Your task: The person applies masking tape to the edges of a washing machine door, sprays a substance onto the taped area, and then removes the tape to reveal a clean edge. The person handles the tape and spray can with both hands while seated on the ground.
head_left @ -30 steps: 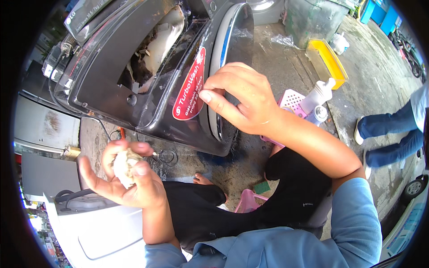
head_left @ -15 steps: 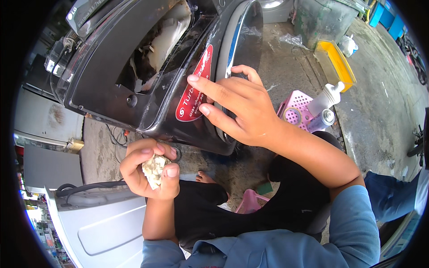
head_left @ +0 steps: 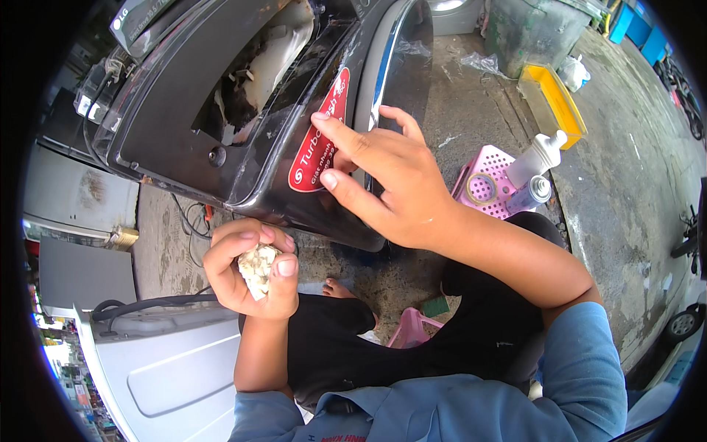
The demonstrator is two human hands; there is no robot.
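Observation:
My left hand (head_left: 254, 276) is closed around a crumpled cream-white wad (head_left: 258, 271), perhaps cloth or paper. In front of me lies the black casing of a washing machine (head_left: 173, 96), with a jagged opening at its top. A red teardrop-shaped sticker (head_left: 309, 163) is on its edge panel. Above that sticker is my right hand (head_left: 401, 180), fingers spread and holding nothing. Its index fingertip rests at the sticker's upper left edge and its thumb tip at the lower right part; the curled middle finger is partly hidden.
To the right, a pink perforated basket (head_left: 486, 166) has a tape roll (head_left: 482, 189), a white squeeze bottle (head_left: 536, 158) and a spray can (head_left: 532, 195) on or beside it. A yellow bin (head_left: 554, 107) stands farther off. A white appliance panel (head_left: 173, 379) is at lower left. Below sits a pink stool (head_left: 414, 329).
My right hand's fingertips have shifted slightly over the sticker, the thumb moving left. My left hand, still holding the wad, is slightly higher and farther right. The person at the right edge has mostly left view.

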